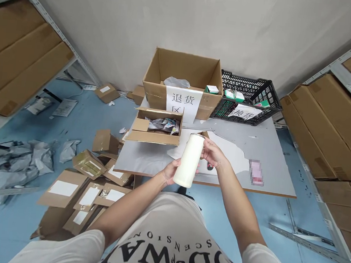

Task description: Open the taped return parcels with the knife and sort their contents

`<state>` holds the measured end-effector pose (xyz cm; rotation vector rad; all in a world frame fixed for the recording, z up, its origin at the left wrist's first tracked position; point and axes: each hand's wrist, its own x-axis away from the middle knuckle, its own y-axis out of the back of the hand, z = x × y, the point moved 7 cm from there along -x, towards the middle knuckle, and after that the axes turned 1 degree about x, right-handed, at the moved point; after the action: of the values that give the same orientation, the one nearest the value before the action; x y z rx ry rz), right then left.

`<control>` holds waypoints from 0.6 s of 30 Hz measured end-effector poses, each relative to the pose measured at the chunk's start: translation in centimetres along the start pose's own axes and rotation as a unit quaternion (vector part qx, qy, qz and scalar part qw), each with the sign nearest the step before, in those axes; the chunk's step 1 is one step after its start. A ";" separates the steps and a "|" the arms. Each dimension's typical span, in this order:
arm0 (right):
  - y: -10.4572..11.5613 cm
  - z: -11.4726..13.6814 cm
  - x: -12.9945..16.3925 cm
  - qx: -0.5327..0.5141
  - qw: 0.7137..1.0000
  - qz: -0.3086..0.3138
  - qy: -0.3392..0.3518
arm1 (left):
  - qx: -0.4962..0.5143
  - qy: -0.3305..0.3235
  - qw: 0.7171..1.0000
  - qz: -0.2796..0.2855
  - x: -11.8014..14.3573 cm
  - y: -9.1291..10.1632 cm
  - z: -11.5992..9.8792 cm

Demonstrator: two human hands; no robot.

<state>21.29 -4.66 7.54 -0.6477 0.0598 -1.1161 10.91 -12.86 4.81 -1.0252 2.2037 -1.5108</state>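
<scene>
A cream tumbler [188, 161] with a dark, shiny rim is held tilted over the near edge of the table. My left hand [170, 172] grips its lower left side, and my right hand [213, 152] is closed round its upper right side. Behind the tumbler, partly covered by it, a small brown carton piece [205, 134] shows. Close below my right hand lies a small black and red object [210, 166], too hidden to name. To the left, an open cardboard box [153, 137] contains crumpled grey packing.
A large labelled carton [154, 94] and a black plastic crate [267, 100] stand at the back of the table [278, 174]. A pink slip [256, 172] lies on the right. Opened cardboard boxes [87, 195] pile up on the floor at left; shelves of cartons [344, 123] flank both sides.
</scene>
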 end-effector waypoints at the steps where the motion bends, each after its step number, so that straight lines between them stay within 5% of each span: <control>1: 0.0 0.0 0.0 -0.004 1.000 -0.001 0.001 | 0.004 0.000 1.000 -0.001 0.0 0.1 0.0; 18: 0.3 0.1 -0.7 -0.018 0.997 -0.039 0.058 | 0.085 0.033 0.995 0.027 -0.2 0.8 0.8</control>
<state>21.22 -3.94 7.29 -0.6214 0.1563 -1.2305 11.21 -13.15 3.72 -0.8675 2.0851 -1.6963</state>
